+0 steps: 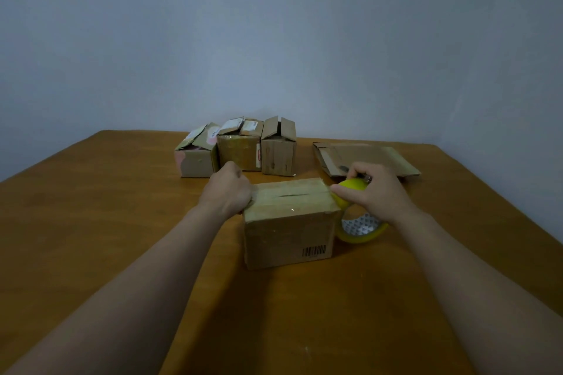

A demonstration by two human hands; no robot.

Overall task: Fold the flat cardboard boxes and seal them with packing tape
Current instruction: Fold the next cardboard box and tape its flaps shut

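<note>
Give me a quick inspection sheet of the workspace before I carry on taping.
Surface: brown wooden table.
Job's things: box at centre, flaps closed, shiny tape along its top; tape dispenser at its right end; three folded boxes in a row behind it; flat cardboard at back right.
Clutter: small dark item on the flat cardboard, too small to identify.
Grippers: left hand grips the box's top left edge; right hand holds the tape dispenser.
Cables: nothing seen.
Surroundings: plain blue-grey wall.
</note>
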